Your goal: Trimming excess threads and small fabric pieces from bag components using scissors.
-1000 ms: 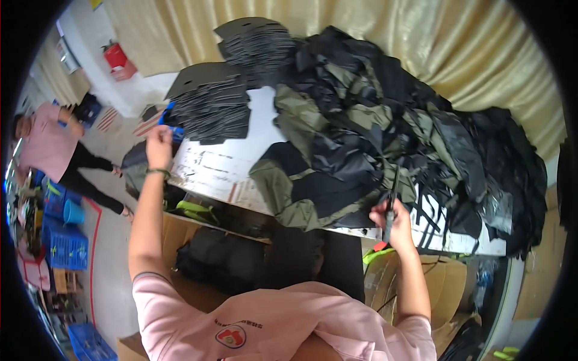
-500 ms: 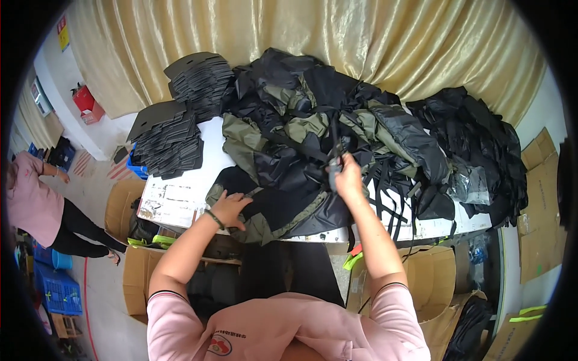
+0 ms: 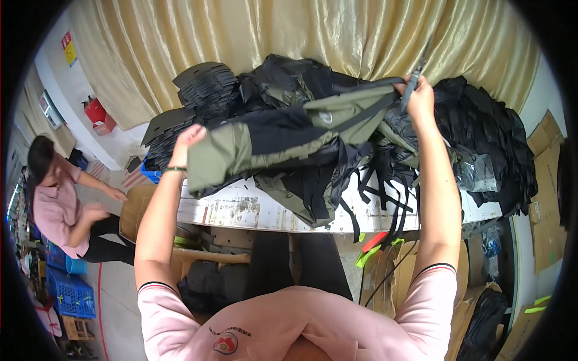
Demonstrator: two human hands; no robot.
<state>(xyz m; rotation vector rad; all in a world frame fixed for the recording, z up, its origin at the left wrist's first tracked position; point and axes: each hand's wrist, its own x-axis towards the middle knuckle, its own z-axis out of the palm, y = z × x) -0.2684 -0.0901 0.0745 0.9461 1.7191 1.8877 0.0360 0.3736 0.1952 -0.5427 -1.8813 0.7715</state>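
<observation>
An olive and black fabric backpack (image 3: 280, 135), limp and unfilled, is stretched out in the air between my two hands. My left hand (image 3: 189, 138) is closed on the olive end at the left. Farther up and to the right, my right hand (image 3: 418, 99) grips the other end, with dark webbing straps bunched in its fingers; a strap end flies up against the curtain. Below the held backpack, more olive and black fabric (image 3: 301, 204) lies on the white table (image 3: 232, 207), partly hidden. Black straps (image 3: 391, 198) dangle over the table's front edge.
Stacks of dark flat panels (image 3: 208, 90) stand at the back left. A black fabric heap (image 3: 481, 132) and clear plastic bags (image 3: 475, 171) are at the right. Cardboard boxes (image 3: 135, 210) sit below the table. A co-worker (image 3: 66, 207) in pink stands at the left.
Both hands have risen from the table, lifting the backpack and pulling it wide. My right hand went up and right, my left up and left. The co-worker has turned and come closer into view.
</observation>
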